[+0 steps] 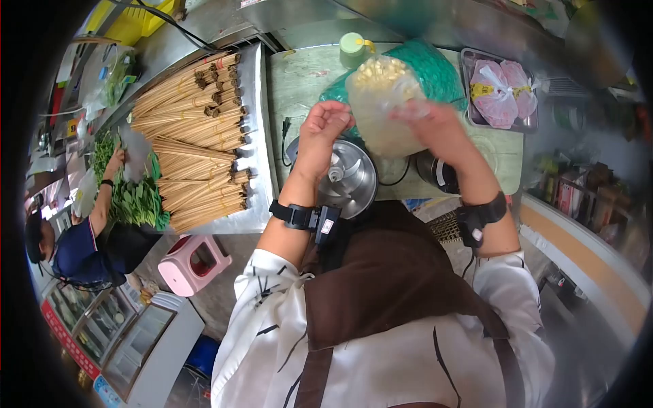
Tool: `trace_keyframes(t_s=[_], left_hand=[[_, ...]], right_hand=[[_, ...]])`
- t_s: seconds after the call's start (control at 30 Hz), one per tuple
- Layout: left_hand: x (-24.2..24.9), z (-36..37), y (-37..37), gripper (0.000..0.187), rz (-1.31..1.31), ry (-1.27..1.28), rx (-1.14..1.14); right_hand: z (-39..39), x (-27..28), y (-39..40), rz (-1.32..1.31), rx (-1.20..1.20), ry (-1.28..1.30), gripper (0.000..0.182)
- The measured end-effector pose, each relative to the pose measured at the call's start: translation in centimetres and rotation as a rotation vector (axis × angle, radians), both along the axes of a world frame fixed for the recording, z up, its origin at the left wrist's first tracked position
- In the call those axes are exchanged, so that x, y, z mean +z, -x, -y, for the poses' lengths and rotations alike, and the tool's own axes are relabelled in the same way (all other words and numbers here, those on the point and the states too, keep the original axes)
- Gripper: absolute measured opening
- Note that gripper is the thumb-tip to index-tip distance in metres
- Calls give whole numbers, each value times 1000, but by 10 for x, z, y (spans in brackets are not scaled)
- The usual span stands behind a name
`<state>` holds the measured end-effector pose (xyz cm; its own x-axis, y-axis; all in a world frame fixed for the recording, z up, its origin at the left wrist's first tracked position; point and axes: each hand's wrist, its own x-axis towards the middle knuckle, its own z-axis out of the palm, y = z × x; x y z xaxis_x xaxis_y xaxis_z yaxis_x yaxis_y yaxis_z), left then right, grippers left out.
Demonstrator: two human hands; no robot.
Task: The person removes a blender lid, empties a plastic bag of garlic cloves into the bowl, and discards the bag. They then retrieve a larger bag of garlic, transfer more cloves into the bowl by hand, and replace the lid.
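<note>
A clear plastic bag (388,126) with pale, clove-like pieces in its far end lies in front of me, against a green bag (435,71). My right hand (432,122), smeared by motion, is closed on bunched plastic of the clear bag. My left hand (326,127) is at the bag's left side, thumb and fingers pinched together; whatever sits between them is too small to make out. Below my left hand stands a round metal bowl with a blade (340,177), like a food chopper's. Part of it is hidden by my wrist.
Bundles of wooden skewers (197,143) fill a metal tray at left. A green cup (352,47) stands behind the bags. At right, a tray holds bagged pink meat (496,92). Another person (81,238) handles leafy greens at far left, near a pink stool (194,264).
</note>
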<state>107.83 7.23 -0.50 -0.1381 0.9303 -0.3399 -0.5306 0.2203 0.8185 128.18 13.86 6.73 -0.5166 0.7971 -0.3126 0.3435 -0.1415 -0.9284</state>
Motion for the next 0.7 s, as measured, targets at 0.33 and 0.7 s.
trace_keyframes(t_s=[0.33, 0.7], left_hand=[[-55, 18, -16, 48, 227, 461, -162], [-29, 85, 4, 34, 99, 201, -314]], right_hand=[[-2, 156, -5, -444, -163, -195, 23], [58, 203, 28, -709, -20, 10, 16]])
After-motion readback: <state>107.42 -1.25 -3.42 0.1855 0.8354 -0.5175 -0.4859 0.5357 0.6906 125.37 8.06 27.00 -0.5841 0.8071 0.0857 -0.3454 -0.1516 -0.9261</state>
